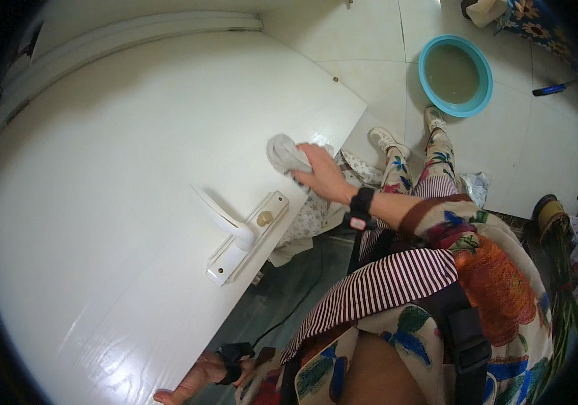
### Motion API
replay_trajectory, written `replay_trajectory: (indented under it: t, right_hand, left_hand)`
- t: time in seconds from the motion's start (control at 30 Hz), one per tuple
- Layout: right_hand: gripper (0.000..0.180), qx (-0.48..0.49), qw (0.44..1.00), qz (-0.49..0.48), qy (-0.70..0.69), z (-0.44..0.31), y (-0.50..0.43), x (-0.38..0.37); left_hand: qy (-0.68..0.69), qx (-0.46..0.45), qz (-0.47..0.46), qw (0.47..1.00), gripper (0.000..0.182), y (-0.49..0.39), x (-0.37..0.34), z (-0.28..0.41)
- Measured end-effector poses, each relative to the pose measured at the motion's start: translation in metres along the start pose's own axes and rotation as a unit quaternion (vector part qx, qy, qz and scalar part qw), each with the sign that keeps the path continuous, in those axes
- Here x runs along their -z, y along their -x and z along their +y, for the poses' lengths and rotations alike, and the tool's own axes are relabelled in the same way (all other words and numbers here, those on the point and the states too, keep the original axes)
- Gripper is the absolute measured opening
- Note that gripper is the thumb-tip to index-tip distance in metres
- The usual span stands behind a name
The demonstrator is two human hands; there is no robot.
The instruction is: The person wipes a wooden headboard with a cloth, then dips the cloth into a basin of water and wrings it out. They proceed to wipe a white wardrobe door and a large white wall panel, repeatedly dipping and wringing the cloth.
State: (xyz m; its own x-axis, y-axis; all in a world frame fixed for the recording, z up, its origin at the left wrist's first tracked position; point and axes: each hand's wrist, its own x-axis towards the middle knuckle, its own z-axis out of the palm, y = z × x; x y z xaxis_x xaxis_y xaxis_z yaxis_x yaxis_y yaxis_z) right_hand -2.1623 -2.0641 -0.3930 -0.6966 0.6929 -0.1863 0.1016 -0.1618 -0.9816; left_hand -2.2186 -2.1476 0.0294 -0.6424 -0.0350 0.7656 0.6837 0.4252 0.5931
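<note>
My right hand [321, 174] holds a bunched pale grey cloth [285, 154] against the face of a white door [132, 177], near its free edge. A white lever handle [225, 223] and a beige thumb-turn [264, 218] on a long white plate sit below and left of that hand. At the bottom of the picture, my left hand [198, 375] grips the door's edge, its thumb on the door's face and its other fingers partly hidden. Both wrists bear black straps.
A light blue basin [486, 98] of murky water stands on the tiled floor [370, 40] by my shoes. A blue-handled object [550, 90] lies beyond it. Patterned fabric [309, 223] shows behind the door, and a dark cable [289, 316] runs below. A clear plastic bag [476, 186] lies beside my legs.
</note>
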Motion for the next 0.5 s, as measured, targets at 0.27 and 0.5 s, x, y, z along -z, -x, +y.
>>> replay_trajectory:
  t: [0.27,0.5]
  right_hand:
    - [0.049,-0.240,0.969,-0.057,0.010,0.034,-0.009,0.038]
    - [0.055,-0.012,0.998,-0.018,-0.060,-0.030,-0.010,-0.001]
  left_hand:
    - [0.000,0.001,0.020,1.000,0.096,0.003,-0.006,0.006]
    - [-0.010,0.027,0.046,0.999,0.096,0.018,-0.020,0.010]
